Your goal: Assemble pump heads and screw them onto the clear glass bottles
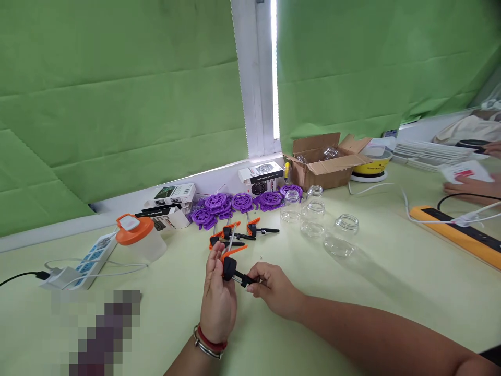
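Observation:
Above the table, both hands are on one black-and-orange lever device (230, 268) with a round black body, an orange arm and a metal rod. My left hand (217, 300) holds its body and orange end, the fingers pointing up and partly hidden. My right hand (276, 290) pinches the black tip of the rod between thumb and fingers. Just beyond lie several like devices (253, 228), orange and black. Behind these, several purple spoked discs (216, 202) are heaped in a row. Clear glass jars (341, 237) stand to the right.
An orange-lidded container (146, 243) and a power strip (94, 258) are at left. Printed boxes (261, 175) and an open cardboard box (327, 167) line the window side. At right are a yellow bowl (371, 166), an orange-black power strip (462, 235) and another person's hand (469, 189).

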Tool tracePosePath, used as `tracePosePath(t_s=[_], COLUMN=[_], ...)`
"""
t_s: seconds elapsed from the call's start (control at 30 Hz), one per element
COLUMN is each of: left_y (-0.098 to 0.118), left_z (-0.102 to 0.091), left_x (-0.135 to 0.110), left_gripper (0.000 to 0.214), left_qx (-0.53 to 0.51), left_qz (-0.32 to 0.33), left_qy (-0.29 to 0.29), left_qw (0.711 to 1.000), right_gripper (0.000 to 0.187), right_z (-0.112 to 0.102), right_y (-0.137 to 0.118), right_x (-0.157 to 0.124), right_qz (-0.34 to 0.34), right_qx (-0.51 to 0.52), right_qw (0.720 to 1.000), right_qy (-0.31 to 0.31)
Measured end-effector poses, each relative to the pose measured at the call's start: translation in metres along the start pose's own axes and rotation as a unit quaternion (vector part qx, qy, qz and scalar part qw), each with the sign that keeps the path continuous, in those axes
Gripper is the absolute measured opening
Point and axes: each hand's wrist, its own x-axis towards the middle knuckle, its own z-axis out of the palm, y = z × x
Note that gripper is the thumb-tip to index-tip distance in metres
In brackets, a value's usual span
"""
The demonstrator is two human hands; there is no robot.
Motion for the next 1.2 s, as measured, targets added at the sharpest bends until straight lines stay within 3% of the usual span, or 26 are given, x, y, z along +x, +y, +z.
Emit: tracePosePath(t_s=[0.1, 0.2, 0.37, 0.77, 0.97, 1.1, 1.2], left_y=[0.002, 0.004, 0.002, 0.003, 0.006, 0.007, 0.008], left_z=[0.002, 0.003, 0.001, -0.006, -0.012, -0.011, -0.008], left_x=[-0.004, -0.008, -0.011, -0.003, 0.003, 0.004, 0.003], left_gripper=[0.027, 0.025, 0.017, 0.048, 0.096, 0.095, 0.095], left_qx=[0.093, 0.139, 0.120, 0.273, 0.360, 0.394, 0.475], left_qz=[0.098, 0.155, 0.166, 0.208, 0.249, 0.244, 0.253], left_qy=[0.009, -0.004, -0.021, -0.102, -0.129, -0.147, -0.163], left_qw=[0.991, 0.978, 0.979, 0.934, 0.890, 0.874, 0.827], right_gripper=[0.020, 0.029, 0.042, 0.037, 0.034, 0.035, 0.037], right_z=[0.007, 0.011, 0.012, 0.004, 0.002, -0.001, -0.002], right_y=[0.001, 0.002, -0.002, -0.009, -0.010, -0.008, -0.004], right_x=[-0.003, -0.006, -0.010, -0.014, -0.014, -0.013, -0.013], right_qz=[0.049, 0.070, 0.098, 0.102, 0.110, 0.121, 0.133], right_qx=[0.095, 0.146, 0.232, 0.283, 0.326, 0.343, 0.338], right_qw=[0.994, 0.986, 0.963, 0.941, 0.927, 0.919, 0.919], right_qy=[-0.025, -0.049, -0.099, -0.154, -0.151, -0.149, -0.154])
